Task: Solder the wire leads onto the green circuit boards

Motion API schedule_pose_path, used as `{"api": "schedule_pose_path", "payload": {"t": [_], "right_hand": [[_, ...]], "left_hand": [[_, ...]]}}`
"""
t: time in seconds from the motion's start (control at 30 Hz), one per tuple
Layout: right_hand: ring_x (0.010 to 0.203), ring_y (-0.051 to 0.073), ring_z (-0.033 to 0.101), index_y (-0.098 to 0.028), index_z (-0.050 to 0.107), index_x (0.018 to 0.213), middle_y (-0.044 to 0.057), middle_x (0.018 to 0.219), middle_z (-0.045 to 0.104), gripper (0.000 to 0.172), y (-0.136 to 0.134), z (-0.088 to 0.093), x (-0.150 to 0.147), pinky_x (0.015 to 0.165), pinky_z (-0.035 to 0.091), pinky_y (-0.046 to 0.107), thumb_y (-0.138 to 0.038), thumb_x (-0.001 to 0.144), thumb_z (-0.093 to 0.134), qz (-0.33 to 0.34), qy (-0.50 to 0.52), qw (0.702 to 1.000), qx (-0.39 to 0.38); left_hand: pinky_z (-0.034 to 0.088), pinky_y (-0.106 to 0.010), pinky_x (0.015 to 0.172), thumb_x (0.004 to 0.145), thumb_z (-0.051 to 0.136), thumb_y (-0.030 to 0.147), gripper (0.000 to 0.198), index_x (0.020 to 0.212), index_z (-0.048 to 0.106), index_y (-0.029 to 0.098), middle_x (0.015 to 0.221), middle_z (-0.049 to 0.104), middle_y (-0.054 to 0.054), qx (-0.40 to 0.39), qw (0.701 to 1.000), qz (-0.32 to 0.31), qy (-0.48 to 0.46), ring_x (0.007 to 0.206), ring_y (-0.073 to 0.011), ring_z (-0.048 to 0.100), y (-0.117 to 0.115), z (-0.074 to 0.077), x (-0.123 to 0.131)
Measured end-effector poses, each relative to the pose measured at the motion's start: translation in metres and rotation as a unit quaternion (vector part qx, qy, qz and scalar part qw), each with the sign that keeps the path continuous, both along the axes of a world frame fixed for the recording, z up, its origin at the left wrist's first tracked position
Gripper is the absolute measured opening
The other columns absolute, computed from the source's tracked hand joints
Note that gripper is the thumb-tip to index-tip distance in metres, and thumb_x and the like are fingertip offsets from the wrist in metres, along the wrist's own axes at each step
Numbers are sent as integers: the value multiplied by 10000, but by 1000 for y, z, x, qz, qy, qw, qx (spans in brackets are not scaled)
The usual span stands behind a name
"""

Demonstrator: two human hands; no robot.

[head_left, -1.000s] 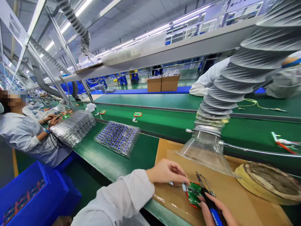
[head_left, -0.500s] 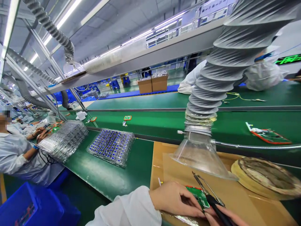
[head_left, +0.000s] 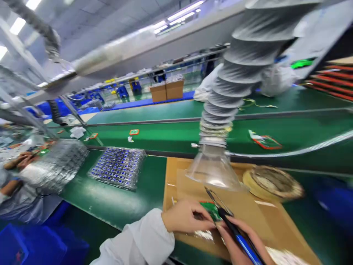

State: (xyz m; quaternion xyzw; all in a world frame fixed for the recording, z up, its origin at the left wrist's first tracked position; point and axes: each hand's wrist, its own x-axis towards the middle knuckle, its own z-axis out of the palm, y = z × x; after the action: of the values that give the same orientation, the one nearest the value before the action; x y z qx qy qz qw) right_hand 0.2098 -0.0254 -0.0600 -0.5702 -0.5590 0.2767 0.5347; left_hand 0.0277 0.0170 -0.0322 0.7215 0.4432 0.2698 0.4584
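Note:
My left hand (head_left: 185, 216) rests on the brown cardboard mat (head_left: 248, 209), fingers curled in a pinch on the edge of a small green circuit board (head_left: 211, 210) with a red rim. My right hand (head_left: 242, 246) is wrapped round a soldering iron (head_left: 234, 231) with a black and blue handle, its thin tip lifted above the board. A clear funnel hood (head_left: 213, 170) on a grey ribbed hose (head_left: 239, 62) hangs just behind the board. The picture is smeared by motion.
A tray of blue parts (head_left: 117, 167) and a stack of clear trays (head_left: 56, 163) lie left on the green bench. A round yellowish pad (head_left: 271, 181) sits right of the hood. Another board (head_left: 264, 140) lies on the conveyor. A co-worker's arms (head_left: 16, 162) are at far left.
The view has swung left and blurred. My left hand still pinches the board. The soldering iron's tip stays above it.

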Motion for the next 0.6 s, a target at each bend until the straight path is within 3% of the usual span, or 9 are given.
{"api": "schedule_pose_path", "payload": {"t": [0.13,0.27,0.5,0.6], "right_hand": [[759,212,759,-220,714,1030,57,878,775,261,2,7,-7,714,635,313,-415,857,736,19,34,999,34],[770,192,751,-231,698,1061,42,900,767,241,3,5,-8,748,634,324,-348,858,754,13,71,997,23],[949,230,742,-248,717,1083,70,1048,760,225,-5,6,18,889,608,396,-368,893,726,-54,55,997,19],[919,232,733,-245,712,1023,69,998,745,166,-8,2,28,830,608,390,-373,923,678,-69,41,996,31]], "left_hand": [[489,-292,774,846,723,244,112,768,770,180,776,760,-47,56,998,12,1,761,-168,666,-1,14,-1],[452,-324,803,846,700,211,129,723,734,191,741,720,-26,85,996,23,13,759,-166,631,5,22,-6],[450,-350,847,817,693,154,160,663,698,196,808,694,-21,38,990,66,115,852,-186,614,14,28,-12],[455,-357,869,822,682,144,169,662,699,198,846,681,-26,21,986,83,142,892,-192,604,16,27,-14]]}}
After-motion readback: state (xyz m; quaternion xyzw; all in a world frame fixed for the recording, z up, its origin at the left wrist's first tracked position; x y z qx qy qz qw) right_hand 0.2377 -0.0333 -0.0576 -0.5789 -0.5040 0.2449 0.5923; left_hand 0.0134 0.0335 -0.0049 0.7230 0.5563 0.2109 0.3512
